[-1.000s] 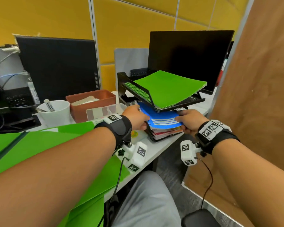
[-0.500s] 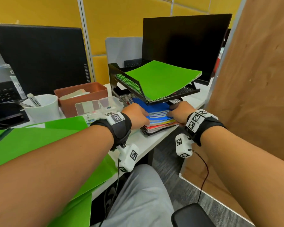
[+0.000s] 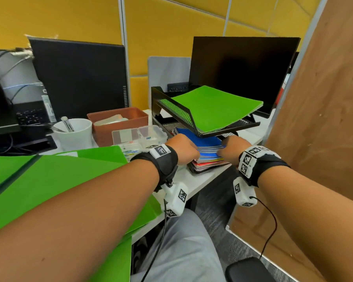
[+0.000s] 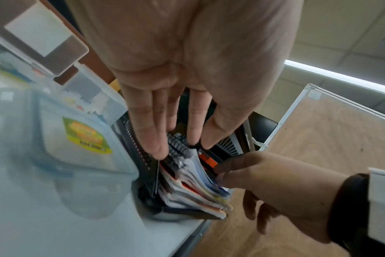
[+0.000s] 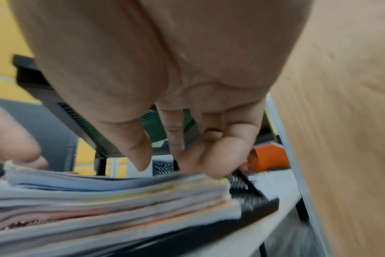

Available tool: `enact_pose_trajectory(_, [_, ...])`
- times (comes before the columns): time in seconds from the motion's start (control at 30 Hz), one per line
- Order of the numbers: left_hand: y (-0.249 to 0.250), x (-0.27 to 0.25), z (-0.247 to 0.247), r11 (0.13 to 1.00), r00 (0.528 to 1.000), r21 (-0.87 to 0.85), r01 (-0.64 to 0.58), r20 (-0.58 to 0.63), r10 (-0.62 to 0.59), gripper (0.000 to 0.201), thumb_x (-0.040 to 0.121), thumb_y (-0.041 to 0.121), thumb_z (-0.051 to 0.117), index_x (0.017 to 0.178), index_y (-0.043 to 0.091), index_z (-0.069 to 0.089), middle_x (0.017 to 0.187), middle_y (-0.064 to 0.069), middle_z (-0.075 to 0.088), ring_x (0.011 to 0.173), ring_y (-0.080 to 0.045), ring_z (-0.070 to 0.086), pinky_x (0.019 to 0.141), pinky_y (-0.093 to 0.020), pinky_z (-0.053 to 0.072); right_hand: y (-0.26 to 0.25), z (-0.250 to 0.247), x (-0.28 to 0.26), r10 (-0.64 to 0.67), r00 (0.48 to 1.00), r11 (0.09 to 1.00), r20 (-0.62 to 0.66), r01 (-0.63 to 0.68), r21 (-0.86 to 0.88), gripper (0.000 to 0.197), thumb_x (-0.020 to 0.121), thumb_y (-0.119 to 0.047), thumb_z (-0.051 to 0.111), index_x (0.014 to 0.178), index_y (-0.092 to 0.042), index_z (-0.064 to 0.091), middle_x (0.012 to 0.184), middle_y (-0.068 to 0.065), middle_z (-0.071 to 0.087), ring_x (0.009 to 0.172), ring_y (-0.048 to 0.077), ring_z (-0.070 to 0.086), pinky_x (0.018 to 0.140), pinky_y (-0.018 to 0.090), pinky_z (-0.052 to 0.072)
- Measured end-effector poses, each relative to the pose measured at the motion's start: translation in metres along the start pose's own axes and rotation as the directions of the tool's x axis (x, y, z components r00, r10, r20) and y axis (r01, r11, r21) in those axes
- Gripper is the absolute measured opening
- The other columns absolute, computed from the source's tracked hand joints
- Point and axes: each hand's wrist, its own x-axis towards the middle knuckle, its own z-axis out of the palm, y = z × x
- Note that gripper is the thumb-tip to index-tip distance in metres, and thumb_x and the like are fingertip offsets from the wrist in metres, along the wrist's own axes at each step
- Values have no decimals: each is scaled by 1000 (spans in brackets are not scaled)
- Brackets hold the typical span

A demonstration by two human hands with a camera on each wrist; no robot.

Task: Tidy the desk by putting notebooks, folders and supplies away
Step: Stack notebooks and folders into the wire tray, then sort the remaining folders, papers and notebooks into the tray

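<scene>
A blue spiral notebook (image 3: 204,142) tops a stack of notebooks (image 3: 208,161) in the lower tier of a black mesh tray (image 3: 171,110). My left hand (image 3: 183,147) is at the stack's left side. In the left wrist view its straight fingers (image 4: 156,139) touch the spiral edge of the stack (image 4: 193,187). My right hand (image 3: 230,148) is at the right corner. In the right wrist view its thumb and fingers (image 5: 176,147) rest on top of the stack (image 5: 99,200), the outer two curled. A green folder (image 3: 214,106) lies on the upper tier.
Green folders (image 3: 59,176) cover the near left of the desk. Behind them stand a white mug (image 3: 75,133), a brown box (image 3: 118,121) and clear plastic boxes (image 3: 139,137). Two dark monitors (image 3: 80,78) rise at the back. A wooden partition (image 3: 324,119) closes the right side.
The blue notebook has slid further in under the upper tier and lies flat on the stack. Both hands have followed it forward.
</scene>
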Motion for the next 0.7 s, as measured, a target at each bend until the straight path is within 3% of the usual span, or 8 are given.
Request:
enact_pose_trajectory(0.07, [-2, -5, -10, 999, 999, 44, -21, 24, 20, 9, 90, 18, 61, 82, 20, 62, 84, -6, 62, 73, -20, 55, 73, -33, 50, -3, -9, -4, -40, 997, 990, -71, 30, -140, 34, 88, -31, 65, 118, -15, 70, 110, 9, 71, 91, 28, 64, 81, 33, 56])
enact_pose_trajectory(0.17, [-10, -18, -31, 994, 999, 96, -43, 20, 41, 12, 93, 18, 55, 82, 17, 60, 94, -18, 72, 68, -20, 59, 75, -39, 57, -12, -17, -14, -56, 993, 975, -101, 32, -219, 18, 87, -30, 62, 96, -18, 71, 88, 5, 69, 75, 25, 65, 77, 36, 59])
enact_pose_trajectory(0.23, [-18, -32, -47, 995, 999, 98, -34, -1, 34, 21, 94, 20, 56, 86, 10, 73, 101, -12, 76, 72, -21, 71, 81, -39, 60, -23, -20, -22, -77, 994, 976, -80, 58, -212, 22, 88, -33, 63, 76, -15, 64, 71, 4, 64, 64, 23, 60, 67, 31, 55])
enact_pose_trajectory(0.3, [-30, -50, -66, 999, 999, 50, -17, -36, 19, 21, 93, 21, 59, 95, 15, 79, 100, -2, 78, 73, -16, 76, 79, -35, 62, -40, -23, -31, -102, 995, 982, -19, 98, -161, 37, 90, -35, 64, 63, -12, 54, 54, 3, 53, 52, 23, 52, 57, 28, 43])
enact_pose_trajectory(0.4, [-52, -86, -96, 1000, 994, -29, -2, -113, -2, 17, 93, 18, 63, 97, 18, 79, 92, 3, 77, 71, -16, 76, 77, -35, 63, -70, -32, -51, -150, 981, 984, 121, 160, -82, 43, 95, -38, 63, 67, -5, 70, 49, 3, 64, 41, 18, 59, 49, 24, 45])
enact_pose_trajectory(0.5, [-80, -130, -129, 995, 972, -87, 41, -229, -60, 15, 94, 17, 65, 99, 20, 78, 90, 12, 74, 70, -14, 75, 61, -23, 56, -109, -30, -70, -261, 953, 962, 156, 270, -43, 48, 98, -42, 63, 68, -6, 75, 59, 3, 72, 49, 18, 66, 42, 21, 45])
enact_pose_trajectory(0.6, [-119, -183, -163, 984, 924, -149, 100, -353, -147, 14, 93, 17, 68, 99, 22, 79, 86, 11, 76, 68, -12, 73, 58, -19, 49, -160, -19, -87, -372, 911, 920, 180, 388, -63, 48, 97, -44, 63, 67, -9, 75, 57, 2, 71, 48, 22, 67, 51, 29, 56])
enact_pose_trajectory(0.7, [-150, -228, -184, 961, 860, -221, 169, -443, -253, 13, 91, 16, 69, 96, 25, 79, 89, 6, 77, 67, -11, 73, 61, -20, 51, -200, -11, -98, -454, 864, 889, 219, 457, 41, 35, 98, -42, 64, 79, -15, 75, 66, -2, 74, 48, 19, 65, 53, 31, 54])
